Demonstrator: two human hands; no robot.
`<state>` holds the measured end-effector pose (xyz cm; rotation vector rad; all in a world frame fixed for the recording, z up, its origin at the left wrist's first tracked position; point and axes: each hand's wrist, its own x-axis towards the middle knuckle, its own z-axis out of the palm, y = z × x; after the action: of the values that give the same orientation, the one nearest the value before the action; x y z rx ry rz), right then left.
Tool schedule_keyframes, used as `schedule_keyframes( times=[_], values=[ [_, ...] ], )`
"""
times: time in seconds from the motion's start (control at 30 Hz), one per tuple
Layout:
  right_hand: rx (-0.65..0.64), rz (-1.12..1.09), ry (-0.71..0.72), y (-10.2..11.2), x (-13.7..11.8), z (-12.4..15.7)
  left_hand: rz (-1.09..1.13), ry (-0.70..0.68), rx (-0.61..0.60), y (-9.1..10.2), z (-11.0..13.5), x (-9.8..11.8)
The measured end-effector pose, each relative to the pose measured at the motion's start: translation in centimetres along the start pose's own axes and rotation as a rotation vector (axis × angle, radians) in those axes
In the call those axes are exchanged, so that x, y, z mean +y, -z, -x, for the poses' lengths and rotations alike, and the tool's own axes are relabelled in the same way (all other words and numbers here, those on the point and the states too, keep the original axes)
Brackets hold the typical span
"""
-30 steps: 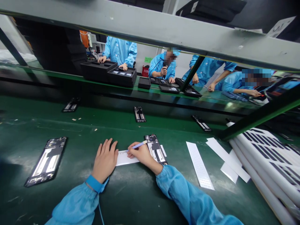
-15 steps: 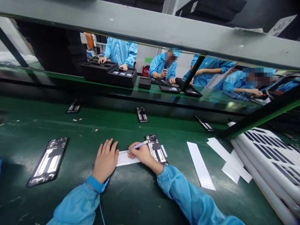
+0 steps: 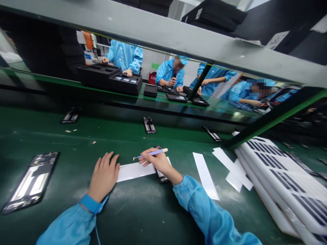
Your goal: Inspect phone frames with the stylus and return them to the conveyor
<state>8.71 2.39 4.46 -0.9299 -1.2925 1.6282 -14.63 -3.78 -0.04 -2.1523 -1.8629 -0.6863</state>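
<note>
My left hand (image 3: pixel 104 174) lies flat with fingers stretched out, pressing the left end of a white sticker strip (image 3: pixel 136 172) to the green bench. My right hand (image 3: pixel 158 159) pinches a slim lilac pen-like tool (image 3: pixel 153 152) above the strip's right end. A small pale bit shows at the tool's left tip; whether it is part of the tool I cannot tell. Beneath my right hand, an opened phone body (image 3: pixel 161 175) is mostly covered, with a white piece beside it. Another opened phone body (image 3: pixel 32 180) lies left of my left hand.
More phone bodies (image 3: pixel 149 125) lie along the back. Right are a dotted label sheet (image 3: pixel 205 175), white paper strips (image 3: pixel 232 168) and stacked white slotted trays (image 3: pixel 278 177). A green post (image 3: pixel 276 117) slants down. Co-workers in blue (image 3: pixel 125 56) work behind, beyond black boxes (image 3: pixel 126 83).
My right hand has turned and lifted, so the tool's left tip now shows clear of the strip. It hides more of the phone body. The view has shifted; my left hand stays on the strip.
</note>
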Motion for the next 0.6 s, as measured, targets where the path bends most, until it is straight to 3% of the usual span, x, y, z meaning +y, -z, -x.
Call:
schedule_keyframes(
  times=[0.13,0.27,0.43,0.6],
  values=[
    [0.044,0.053,-0.017,5.9,-1.8,2.2,0.115,-0.036,0.081,0.5,-0.2,1.9],
    [0.017,0.095,-0.119,10.3,-0.7,5.5,0.318,-0.281,0.041,0.2,0.6,6.9],
    [-0.004,0.076,-0.184,11.2,1.4,8.6,0.409,-0.459,-0.172,-0.4,1.0,12.4],
    [-0.026,0.049,-0.178,11.2,1.6,9.2,0.386,-0.491,-0.222,-0.5,0.6,13.0]
  ],
)
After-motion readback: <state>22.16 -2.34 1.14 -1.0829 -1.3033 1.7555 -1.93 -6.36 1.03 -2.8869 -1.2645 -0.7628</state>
